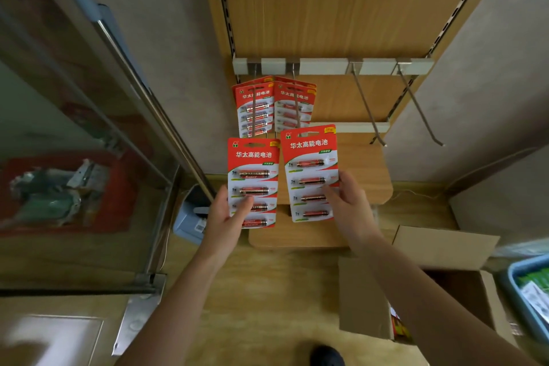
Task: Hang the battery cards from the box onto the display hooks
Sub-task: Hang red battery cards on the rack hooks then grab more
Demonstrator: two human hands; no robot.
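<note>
Down at six o'clock a dark shoe toe (326, 355) pokes in, and both forearms (178, 291) reach up from there. Left hand (225, 217) pinches the lower left edge of a red-and-white battery card with four cells (253, 178). Its thumb is curled across the front, and the card is upright, facing us. Right hand (349, 206) grips the lower right edge of a second red-and-white battery card (310, 163). This one is held just beside the first, at its three o'clock and a touch higher, with the two edges nearly meeting. At twelve o'clock from both hands, more red battery cards (257, 107) hang below a white rail (323, 66). At two o'clock, long slanted metal hooks (368, 107) jut out from that rail. An open brown cardboard box (365, 300) sits at five o'clock from the right hand, well apart.
</note>
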